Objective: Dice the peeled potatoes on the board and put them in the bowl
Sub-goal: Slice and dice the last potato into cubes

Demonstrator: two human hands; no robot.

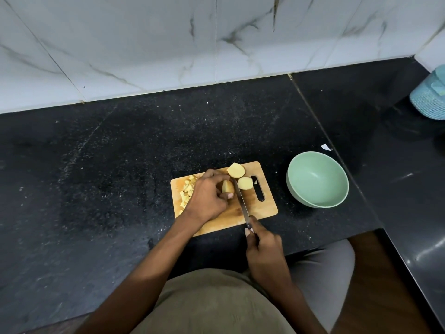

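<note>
right grip: right hand (263, 249) wrapped round knife (241, 202) handle, blade against potato piece (227, 186)
left grip: left hand (208, 197) pinching that piece, mid board (252, 208)
done: diced heap (187, 192), board's left end
left: two pale, smooth chunks (236, 170) far side uncut; green bowl (317, 179) right on worktop (108, 165), holds nothing yet

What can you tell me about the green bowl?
The green bowl is round and pale mint green, smooth and matte, perhaps plastic. It stands upright on the black counter, just right of the wooden cutting board, not touching it. Its inside looks empty: no potato pieces are in it yet. Neither hand touches it.
</note>
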